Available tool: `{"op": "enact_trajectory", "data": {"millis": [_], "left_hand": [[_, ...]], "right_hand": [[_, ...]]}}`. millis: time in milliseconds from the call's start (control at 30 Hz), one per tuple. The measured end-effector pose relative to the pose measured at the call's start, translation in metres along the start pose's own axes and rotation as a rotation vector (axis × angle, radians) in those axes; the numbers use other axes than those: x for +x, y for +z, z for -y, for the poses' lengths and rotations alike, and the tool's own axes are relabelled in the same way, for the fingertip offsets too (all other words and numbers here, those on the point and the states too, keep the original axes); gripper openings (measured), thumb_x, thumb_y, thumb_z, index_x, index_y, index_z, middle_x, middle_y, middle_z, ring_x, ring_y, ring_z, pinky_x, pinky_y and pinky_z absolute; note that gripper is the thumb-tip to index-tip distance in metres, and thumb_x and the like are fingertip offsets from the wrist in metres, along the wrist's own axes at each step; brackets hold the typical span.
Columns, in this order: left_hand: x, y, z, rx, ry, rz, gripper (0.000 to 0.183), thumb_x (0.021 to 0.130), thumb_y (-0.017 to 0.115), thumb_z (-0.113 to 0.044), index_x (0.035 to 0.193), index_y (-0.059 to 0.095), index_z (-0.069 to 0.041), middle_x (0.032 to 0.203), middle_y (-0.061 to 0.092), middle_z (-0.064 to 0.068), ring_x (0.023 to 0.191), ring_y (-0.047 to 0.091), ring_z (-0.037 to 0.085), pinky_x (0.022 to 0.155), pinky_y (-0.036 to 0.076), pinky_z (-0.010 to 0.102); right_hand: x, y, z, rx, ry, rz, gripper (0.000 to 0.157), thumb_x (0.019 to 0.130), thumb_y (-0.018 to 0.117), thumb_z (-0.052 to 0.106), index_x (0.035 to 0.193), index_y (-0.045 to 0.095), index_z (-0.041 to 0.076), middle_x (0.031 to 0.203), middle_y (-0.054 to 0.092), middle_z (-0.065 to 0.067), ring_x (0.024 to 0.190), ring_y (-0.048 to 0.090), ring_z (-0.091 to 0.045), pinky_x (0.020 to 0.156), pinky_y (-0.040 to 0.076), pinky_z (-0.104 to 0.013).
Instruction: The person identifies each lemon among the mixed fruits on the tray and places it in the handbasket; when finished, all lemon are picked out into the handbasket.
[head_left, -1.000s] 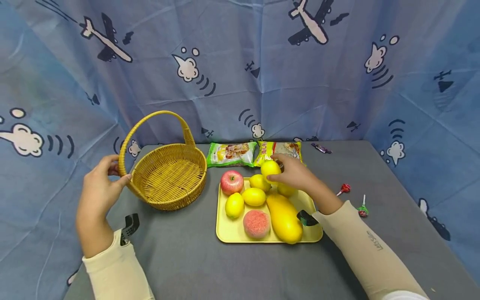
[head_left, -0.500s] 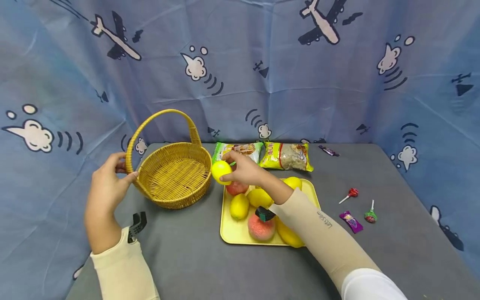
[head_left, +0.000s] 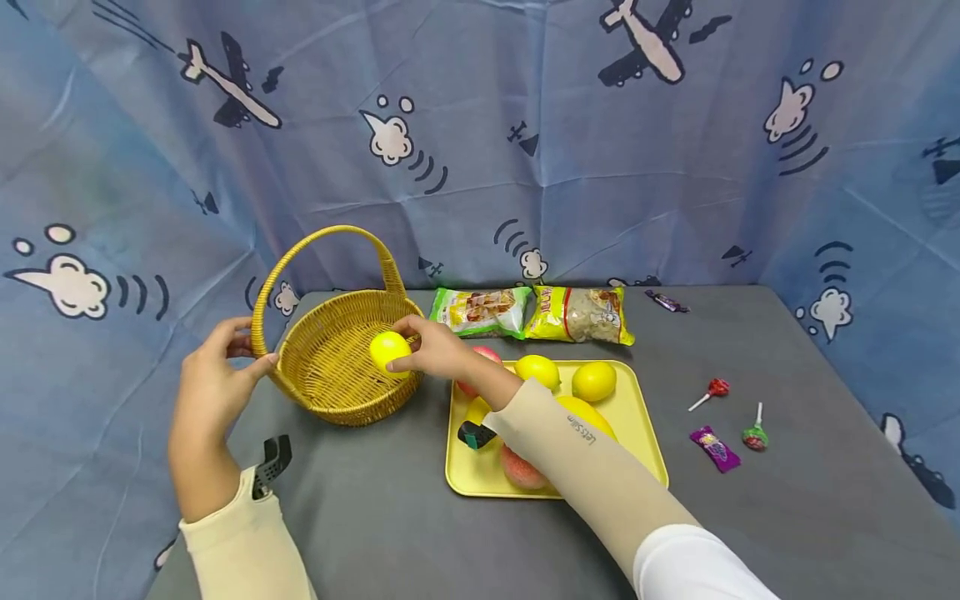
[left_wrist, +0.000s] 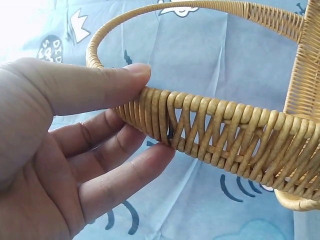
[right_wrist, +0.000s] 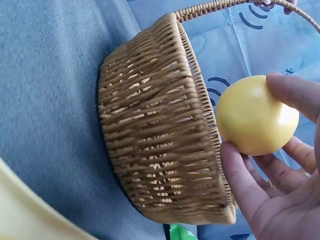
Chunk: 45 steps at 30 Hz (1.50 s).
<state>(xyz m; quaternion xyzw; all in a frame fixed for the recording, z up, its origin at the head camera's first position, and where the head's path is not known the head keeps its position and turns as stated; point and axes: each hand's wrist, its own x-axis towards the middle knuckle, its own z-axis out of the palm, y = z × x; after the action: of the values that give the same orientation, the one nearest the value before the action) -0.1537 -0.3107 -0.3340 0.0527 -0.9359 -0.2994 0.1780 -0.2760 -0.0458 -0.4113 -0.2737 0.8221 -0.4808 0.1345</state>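
Note:
In the head view a yellow wicker basket with a tall handle stands at the left of the table. My left hand pinches its rim at the handle's base, thumb on top and fingertips below in the left wrist view. A lemon is held between the thumb and fingers of my right hand, over the basket's right side. The right wrist view has the lemon just above the rim of the upright basket. A yellow tray bears lemons, a peach and a partly hidden apple.
Two snack bags, one green and one yellow, lie behind the tray. Lollipops and wrapped candies lie to the right. My right forearm covers part of the tray, including a large yellow fruit.
My right hand has carried the lemon leftward from above the tray to over the basket. My left hand keeps its hold on the basket rim.

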Motion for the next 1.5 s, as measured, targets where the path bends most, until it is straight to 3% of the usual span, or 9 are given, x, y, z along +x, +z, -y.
{"op": "enact_trajectory", "data": {"millis": [200, 400, 767, 933, 1100, 1333, 1500], "left_hand": [[-0.003, 0.001, 0.001, -0.011, -0.013, -0.012, 0.056, 0.08, 0.067, -0.028, 0.129, 0.044, -0.014, 0.102, 0.058, 0.016, 0.102, 0.05, 0.035, 0.081, 0.036, 0.052], [-0.004, 0.003, 0.001, -0.029, -0.015, -0.023, 0.054, 0.079, 0.069, -0.025, 0.127, 0.046, -0.014, 0.101, 0.058, 0.016, 0.099, 0.052, 0.034, 0.081, 0.037, 0.051], [-0.003, -0.001, 0.002, -0.045, -0.021, -0.005, 0.05, 0.079, 0.068, -0.028, 0.122, 0.047, -0.011, 0.101, 0.057, 0.014, 0.098, 0.051, 0.032, 0.08, 0.036, 0.05], [0.0, -0.002, 0.0, -0.045, -0.019, -0.006, 0.048, 0.079, 0.068, -0.027, 0.12, 0.048, -0.011, 0.1, 0.056, 0.013, 0.097, 0.05, 0.031, 0.081, 0.035, 0.049], [0.002, -0.002, -0.001, -0.039, -0.025, 0.004, 0.049, 0.079, 0.067, -0.028, 0.12, 0.047, -0.011, 0.101, 0.056, 0.013, 0.097, 0.05, 0.03, 0.08, 0.036, 0.048], [0.004, -0.003, -0.001, -0.045, -0.039, 0.004, 0.049, 0.08, 0.067, -0.028, 0.121, 0.047, -0.011, 0.103, 0.055, 0.014, 0.099, 0.05, 0.032, 0.081, 0.036, 0.05], [0.002, 0.0, -0.001, -0.055, -0.047, 0.022, 0.049, 0.08, 0.067, -0.028, 0.121, 0.046, -0.012, 0.103, 0.055, 0.014, 0.099, 0.049, 0.032, 0.081, 0.036, 0.05]], "right_hand": [[0.002, 0.006, -0.002, -0.003, -0.019, 0.01, 0.05, 0.071, 0.075, 0.031, 0.114, 0.053, 0.02, 0.107, 0.055, 0.004, 0.087, 0.057, -0.01, 0.068, 0.048, -0.025], [-0.009, -0.002, -0.008, -0.015, -0.049, 0.03, 0.042, 0.075, 0.072, 0.019, 0.113, 0.054, 0.018, 0.102, 0.057, 0.002, 0.081, 0.058, -0.006, 0.065, 0.048, -0.023], [-0.07, -0.044, -0.011, -0.123, -0.091, 0.072, 0.039, 0.077, 0.071, 0.024, 0.113, 0.057, 0.018, 0.099, 0.059, 0.002, 0.087, 0.057, -0.013, 0.063, 0.049, -0.023], [-0.096, -0.058, -0.014, -0.165, -0.138, 0.069, 0.04, 0.077, 0.071, 0.021, 0.113, 0.057, 0.013, 0.1, 0.06, -0.004, 0.086, 0.057, -0.013, 0.072, 0.048, -0.025], [-0.118, -0.067, -0.02, -0.224, -0.107, 0.073, 0.042, 0.077, 0.071, 0.021, 0.115, 0.057, 0.01, 0.104, 0.059, -0.004, 0.088, 0.057, -0.015, 0.073, 0.049, -0.027], [-0.127, -0.065, -0.028, -0.234, -0.103, 0.116, 0.039, 0.076, 0.071, 0.017, 0.112, 0.058, 0.007, 0.101, 0.058, -0.006, 0.089, 0.056, -0.019, 0.073, 0.048, -0.028], [-0.124, -0.052, -0.037, -0.387, -0.134, 0.18, 0.042, 0.074, 0.073, 0.019, 0.112, 0.059, 0.011, 0.106, 0.057, 0.001, 0.093, 0.052, -0.015, 0.081, 0.043, -0.028]]}}
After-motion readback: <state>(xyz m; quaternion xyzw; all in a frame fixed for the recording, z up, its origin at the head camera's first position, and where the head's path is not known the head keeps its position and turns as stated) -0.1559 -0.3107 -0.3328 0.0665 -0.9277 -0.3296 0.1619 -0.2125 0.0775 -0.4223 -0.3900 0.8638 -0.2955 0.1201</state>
